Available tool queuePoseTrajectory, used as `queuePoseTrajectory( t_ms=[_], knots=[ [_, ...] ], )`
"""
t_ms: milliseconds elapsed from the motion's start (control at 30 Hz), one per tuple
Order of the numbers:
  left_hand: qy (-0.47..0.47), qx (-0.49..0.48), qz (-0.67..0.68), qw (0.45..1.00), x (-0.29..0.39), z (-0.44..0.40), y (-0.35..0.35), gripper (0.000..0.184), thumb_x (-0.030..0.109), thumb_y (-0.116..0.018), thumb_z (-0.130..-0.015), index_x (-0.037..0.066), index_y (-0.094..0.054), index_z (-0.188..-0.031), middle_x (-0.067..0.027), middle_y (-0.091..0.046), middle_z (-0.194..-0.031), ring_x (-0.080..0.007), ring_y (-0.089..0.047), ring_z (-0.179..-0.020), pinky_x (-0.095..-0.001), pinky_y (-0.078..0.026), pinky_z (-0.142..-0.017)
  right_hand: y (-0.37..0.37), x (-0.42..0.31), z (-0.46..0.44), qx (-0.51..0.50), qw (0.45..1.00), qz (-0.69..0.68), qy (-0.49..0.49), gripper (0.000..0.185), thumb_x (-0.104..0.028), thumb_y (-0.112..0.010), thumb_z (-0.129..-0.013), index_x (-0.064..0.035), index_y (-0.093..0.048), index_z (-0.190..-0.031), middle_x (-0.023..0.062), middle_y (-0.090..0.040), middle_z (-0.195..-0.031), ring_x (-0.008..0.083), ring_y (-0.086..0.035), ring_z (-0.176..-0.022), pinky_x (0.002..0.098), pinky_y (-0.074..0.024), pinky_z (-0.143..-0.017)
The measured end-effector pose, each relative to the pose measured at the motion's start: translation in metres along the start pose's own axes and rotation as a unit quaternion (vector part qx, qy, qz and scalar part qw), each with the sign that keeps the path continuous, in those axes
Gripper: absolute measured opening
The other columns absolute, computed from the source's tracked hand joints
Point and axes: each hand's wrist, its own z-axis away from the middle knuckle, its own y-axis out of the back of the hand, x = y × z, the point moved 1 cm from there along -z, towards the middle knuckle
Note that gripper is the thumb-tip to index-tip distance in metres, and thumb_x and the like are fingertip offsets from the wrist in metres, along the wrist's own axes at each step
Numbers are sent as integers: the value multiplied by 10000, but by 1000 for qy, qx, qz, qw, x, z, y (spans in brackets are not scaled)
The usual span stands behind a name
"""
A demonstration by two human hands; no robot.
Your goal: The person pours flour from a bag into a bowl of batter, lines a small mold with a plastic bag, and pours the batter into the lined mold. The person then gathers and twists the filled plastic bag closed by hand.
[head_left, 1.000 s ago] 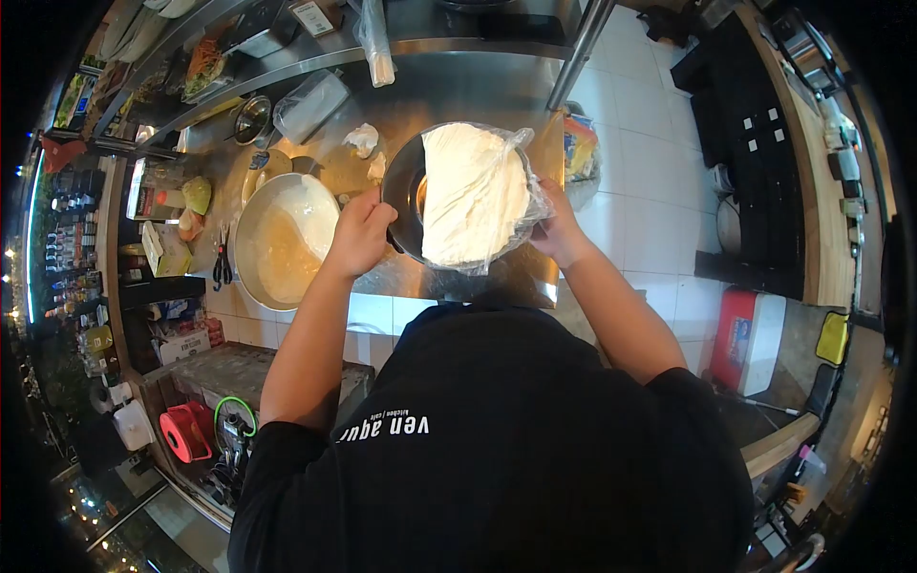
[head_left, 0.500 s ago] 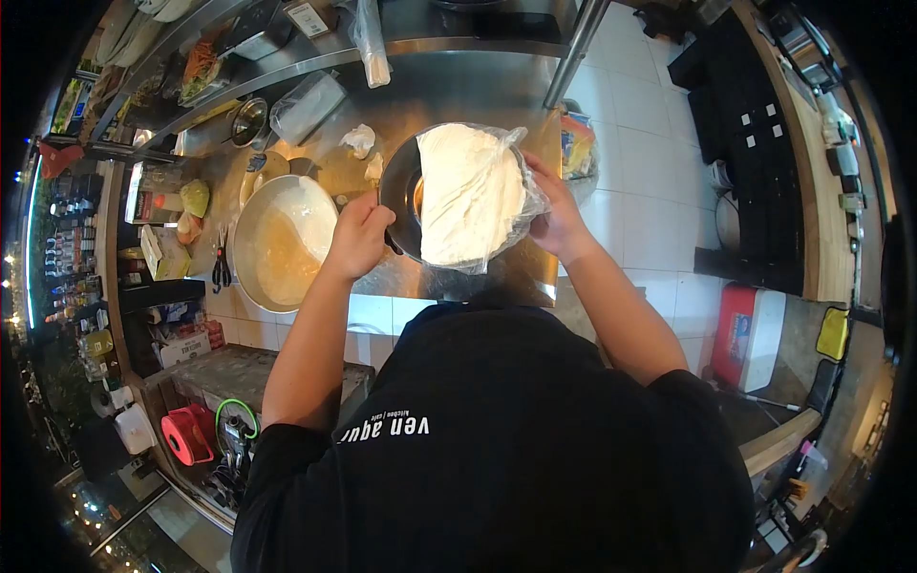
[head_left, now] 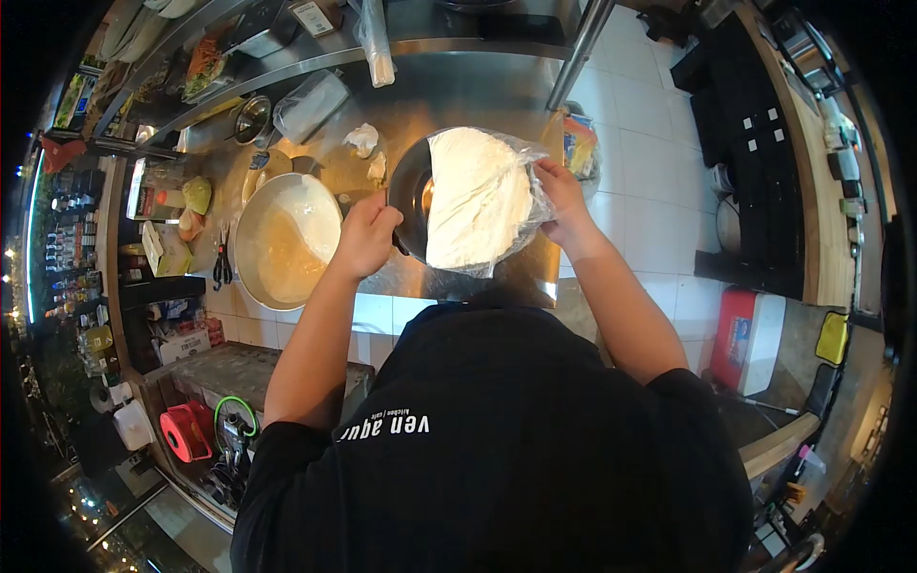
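Note:
A dark round bowl (head_left: pixel 413 191) is held over the steel counter in front of me. A pale, creamy dough-like mass (head_left: pixel 478 201) with clear plastic film (head_left: pixel 531 229) around its right side covers most of the bowl. At the bowl's left rim, my left hand (head_left: pixel 368 236) is closed, its fingers curled round the edge. My right hand (head_left: pixel 565 203) pinches the plastic film on the right, thumb and fingers together. To the left of my left hand stands a wide metal bowl (head_left: pixel 250 272) with a pale, tan-streaked layer inside.
Scissors (head_left: pixel 223 263) lie left of the wide bowl. Behind it are a crumpled white scrap (head_left: pixel 362 139), a plastic-wrapped package (head_left: pixel 312 103) and a small metal bowl (head_left: pixel 252 118). A steel post (head_left: pixel 578 57) rises at the counter's right end, below an overhead shelf (head_left: pixel 430 46).
My right hand has shifted slightly right and up, drawing the plastic film with it. The dough-like mass and bowl moved a little right; my left hand stays at the rim.

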Motion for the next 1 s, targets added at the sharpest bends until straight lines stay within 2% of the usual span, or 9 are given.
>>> queuePoseTrajectory(
  t_ms=[100, 167, 300, 367, 500, 767, 867, 967, 1000],
  knots=[
    [-14, 8, -3, 1000, 5, 2, -1, 216, 102, -532, -948, -27, -692, -1016, -89, -702, -850, -165, -628, -777, -335, -516, -736, 14, -7, -4, 23, 999, 34, -4, 105, -156, -646, -1064, -72, -668, -1123, 4, -711, -956, 117, -689, -808, 287, -594, -723],
    [-20, 11, 1, 1000, 11, 4, -2, 214, 102, -533, -949, -29, -691, -1010, -86, -697, -845, -164, -625, -775, -335, -516, -737, 25, -12, -11, -110, 991, -62, 45, 102, -156, -631, -1066, -102, -668, -1146, -3, -698, -967, 116, -663, -848, 284, -579, -766],
    [-22, 13, 10, 1000, 2, 1, 4, 205, 94, -526, -954, -33, -683, -990, -70, -677, -826, -155, -618, -778, -327, -516, -736, 0, -27, 26, -61, 996, -70, 17, 107, -160, -620, -1069, -139, -670, -1162, 6, -709, -1007, 131, -681, -955, 307, -579, -818],
    [-33, 15, -10, 999, 0, -2, 5, 203, 90, -523, -954, -34, -681, -988, -65, -671, -820, -150, -615, -778, -322, -518, -730, -11, -28, 33, -40, 993, -84, -79, 103, -164, -615, -1073, -160, -672, -1159, -1, -719, -1011, 145, -702, -964, 329, -586, -802],
    [-15, 9, 32, 999, 4, -1, 0, 196, 86, -524, -954, -33, -678, -980, -72, -681, -823, -162, -622, -725, -335, -525, -678, 9, 4, 15, -39, 999, 6, -37, 98, -185, -621, -1077, -161, -676, -1154, -6, -729, -1021, 154, -721, -951, 348, -592, -786],
    [-5, 27, -29, 999, -33, -8, -8, 206, 98, -525, -958, -31, -680, -1000, -89, -686, -793, -169, -649, -699, -341, -537, -666, 37, 12, 30, 38, 998, 48, -12, 169, -213, -712, -1042, -93, -681, -1156, -8, -649, -867, 136, -622, -646, 317, -526, -612],
    [33, 9, -81, 996, -37, -7, -25, 234, 130, -517, -967, -16, -692, -1021, -115, -708, -826, -189, -675, -746, -356, -535, -695, 54, 18, 22, 65, 989, 126, 33, 175, -203, -722, -1035, -70, -680, -1141, 10, -642, -860, 133, -603, -611, 305, -500, -562],
    [49, 6, -135, 990, -89, -17, -41, 237, 135, -519, -966, -12, -690, -1040, -129, -721, -862, -193, -685, -791, -351, -535, -727, 75, 28, 11, 95, 980, 175, 31, 181, -220, -730, -1026, -75, -698, -1130, 16, -651, -914, 105, -614, -670, 286, -511, -575],
    [70, -18, -73, 995, -104, -19, -47, 252, 147, -525, -957, -11, -687, -1068, -150, -728, -889, -216, -695, -830, -363, -539, -763, 81, 33, 7, 101, 979, 174, 29, 181, -220, -730, -1026, -75, -698, -1130, 16, -651, -914, 105, -614, -670, 286, -511, -575]
  ],
)
